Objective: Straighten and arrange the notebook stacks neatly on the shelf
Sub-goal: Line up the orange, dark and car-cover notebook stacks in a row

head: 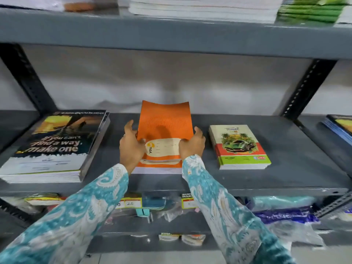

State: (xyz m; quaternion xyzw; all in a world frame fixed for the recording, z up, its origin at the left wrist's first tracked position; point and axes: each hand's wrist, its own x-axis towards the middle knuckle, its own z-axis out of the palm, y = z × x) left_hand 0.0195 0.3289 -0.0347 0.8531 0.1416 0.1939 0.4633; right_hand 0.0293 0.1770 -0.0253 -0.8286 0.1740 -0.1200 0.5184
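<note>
An orange notebook stack lies in the middle of the grey shelf. Its top notebook is lifted at the far end and curves upward. My left hand grips the left edge of that top notebook, and my right hand grips its right edge. A taller stack of dark notebooks with the words "make one" sits to the left. A small stack with a green car cover sits to the right.
The upper shelf hangs close overhead with white and green stacks on it. Black slotted posts stand at the back corners. A blue stack pokes in at the far right. Plastic-wrapped goods fill the shelf below.
</note>
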